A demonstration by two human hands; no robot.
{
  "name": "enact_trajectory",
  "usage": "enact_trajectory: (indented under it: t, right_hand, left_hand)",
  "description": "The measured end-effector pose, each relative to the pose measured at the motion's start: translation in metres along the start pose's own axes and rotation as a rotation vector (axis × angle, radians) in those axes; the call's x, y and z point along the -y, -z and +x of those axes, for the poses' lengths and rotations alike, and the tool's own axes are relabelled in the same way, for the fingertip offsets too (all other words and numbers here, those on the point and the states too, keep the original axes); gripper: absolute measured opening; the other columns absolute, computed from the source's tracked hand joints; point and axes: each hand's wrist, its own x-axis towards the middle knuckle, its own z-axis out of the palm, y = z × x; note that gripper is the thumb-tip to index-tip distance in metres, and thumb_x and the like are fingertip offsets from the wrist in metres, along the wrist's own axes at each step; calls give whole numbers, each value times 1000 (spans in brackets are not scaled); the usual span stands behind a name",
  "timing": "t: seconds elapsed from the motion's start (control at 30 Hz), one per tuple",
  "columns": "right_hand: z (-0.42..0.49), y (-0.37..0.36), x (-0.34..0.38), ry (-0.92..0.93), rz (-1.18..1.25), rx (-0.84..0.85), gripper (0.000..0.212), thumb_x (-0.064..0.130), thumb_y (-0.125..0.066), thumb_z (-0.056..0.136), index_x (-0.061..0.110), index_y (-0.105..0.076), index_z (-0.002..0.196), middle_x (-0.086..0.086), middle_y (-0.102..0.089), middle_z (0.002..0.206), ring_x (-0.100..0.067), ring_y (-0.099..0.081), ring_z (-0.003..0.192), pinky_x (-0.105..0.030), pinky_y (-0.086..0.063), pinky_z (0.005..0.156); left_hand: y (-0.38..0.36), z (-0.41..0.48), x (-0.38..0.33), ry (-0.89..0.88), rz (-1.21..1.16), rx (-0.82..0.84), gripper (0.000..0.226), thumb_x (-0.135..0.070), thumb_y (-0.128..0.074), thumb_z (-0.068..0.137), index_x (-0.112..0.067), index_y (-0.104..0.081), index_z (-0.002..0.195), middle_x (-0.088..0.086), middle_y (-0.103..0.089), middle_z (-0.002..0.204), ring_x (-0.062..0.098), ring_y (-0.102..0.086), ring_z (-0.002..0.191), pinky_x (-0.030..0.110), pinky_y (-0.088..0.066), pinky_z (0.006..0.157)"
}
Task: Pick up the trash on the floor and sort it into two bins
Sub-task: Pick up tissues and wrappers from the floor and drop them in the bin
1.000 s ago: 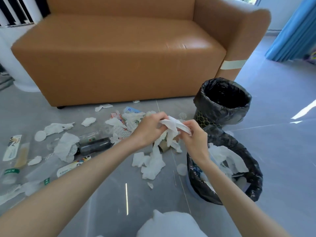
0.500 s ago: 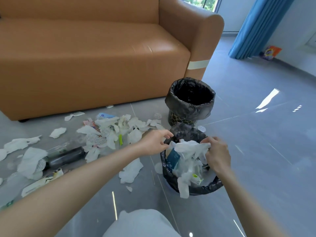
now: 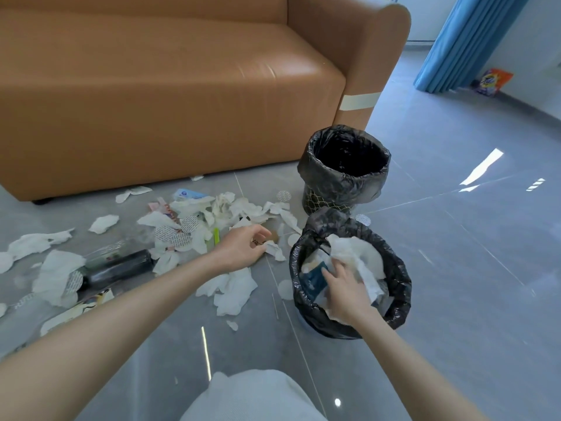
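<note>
Two bins with black liners stand on the grey floor. The near bin [image 3: 400, 278] holds white tissues [image 3: 355, 256] and a blue packet [image 3: 314, 279]. My right hand [image 3: 343, 291] reaches into it, fingers spread over the tissues and packet, gripping nothing. The far bin [image 3: 343, 180] looks dark inside. My left hand [image 3: 243, 247] hovers low over the floor to the left of the near bin, fingers loosely apart beside a small torn tissue [image 3: 274, 250]. Scattered tissues [image 3: 233, 290], a dark bottle [image 3: 121, 268], a green item [image 3: 216, 236] and a printed wrapper [image 3: 76, 311] lie on the floor.
A tan sofa [image 3: 170, 95] stands behind the litter. A blue curtain [image 3: 461, 41] and an orange bag [image 3: 493, 82] are at the far right. My knee in white cloth [image 3: 252, 396] is at the bottom. Bare floor stretches to the right of the bins.
Both hands carried a wad of tissues right to the near bin. The wad now lies in the bin under my right hand; my left hand has moved back to the floor litter.
</note>
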Motion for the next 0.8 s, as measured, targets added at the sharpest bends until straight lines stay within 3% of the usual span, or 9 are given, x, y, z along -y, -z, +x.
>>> enact_trajectory:
  t: [0.07,0.13,0.23,0.33,0.47,0.6,0.7,0.8]
  right_hand:
    - [3,-9,-10,-64,-59,14,71,23,-50,94,21,-9,152,-9,12,159,-34,10,146,-54,-32,106]
    - [11,-17,-15,-97,-42,54,65,27,-42,98,25,-6,152,-10,14,158,-36,14,145,-59,-25,108]
    - [30,-23,-19,-75,49,146,61,27,-38,99,23,-9,153,-12,-1,159,-36,-3,145,-47,-33,109]
    - [45,-30,-23,-29,146,233,66,19,-45,95,16,-12,152,-12,-12,158,-31,-20,143,-38,-32,111]
    - [47,-38,-21,-36,215,340,67,17,-46,95,16,-12,151,-13,-23,154,-32,-35,135,-37,-35,107]
    - [45,-34,-20,-50,236,386,68,15,-44,97,15,-4,152,-16,-24,153,-33,-39,131,-34,-33,106]
    - [43,-24,-15,-71,209,323,59,12,-47,93,10,-23,146,-17,-32,146,-34,-37,130,-36,-34,105]
    - [36,-8,-8,-70,123,219,49,15,-48,92,11,-36,139,-15,-43,137,-33,-47,122,-38,-43,97]
  left_hand:
    - [-3,0,2,-3,18,18,32,-20,-48,95,-21,-51,128,-3,-54,126,13,-55,107,14,-42,63]
    - [-5,0,4,-2,29,24,34,-20,-48,95,-22,-50,129,-3,-53,128,13,-55,109,19,-44,73]
    - [-9,0,7,19,32,29,34,-21,-50,94,-26,-51,127,-6,-55,128,12,-56,106,28,-46,89]
    - [-11,1,10,35,26,32,32,-22,-51,92,-29,-53,124,-8,-56,125,11,-56,103,34,-47,92]
    - [-11,1,11,28,6,28,32,-21,-52,93,-27,-54,124,-8,-57,125,11,-56,102,32,-46,94]
    - [-11,-1,9,13,-15,25,31,-20,-52,93,-25,-55,123,-8,-56,126,7,-53,99,23,-42,90]
    - [-8,-4,6,12,-20,26,30,-20,-52,94,-25,-55,123,-6,-57,126,9,-55,100,22,-43,87]
    - [-1,-7,-1,7,-21,30,28,-22,-50,95,-23,-55,122,-4,-56,125,11,-56,101,17,-43,69]
